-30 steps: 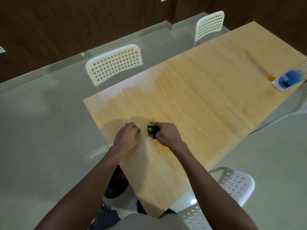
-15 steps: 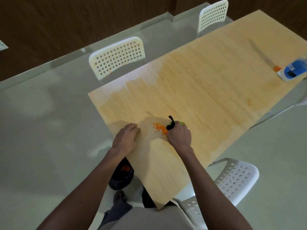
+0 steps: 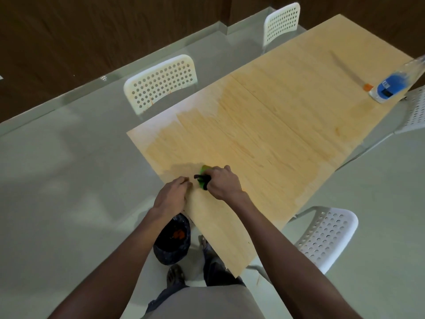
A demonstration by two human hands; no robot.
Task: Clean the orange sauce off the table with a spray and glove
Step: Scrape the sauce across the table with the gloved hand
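Right hand (image 3: pixel 220 183), fingers curled round a bunched green-and-black glove (image 3: pixel 203 178), presses it onto the wooden table (image 3: pixel 276 134) near its edge. Left hand (image 3: pixel 172 194), loosely curled and empty, rests just beside. Spray bottle (image 3: pixel 391 86) lies far right.

One bench (image 3: pixel 287 125) carries one spray bottle (image 3: pixel 395 85) at its far right edge and one green-and-black glove (image 3: pixel 203 178) near its left edge. Four white chairs surround the bench. One black bin (image 3: pixel 171 240) sits below its near-left edge.
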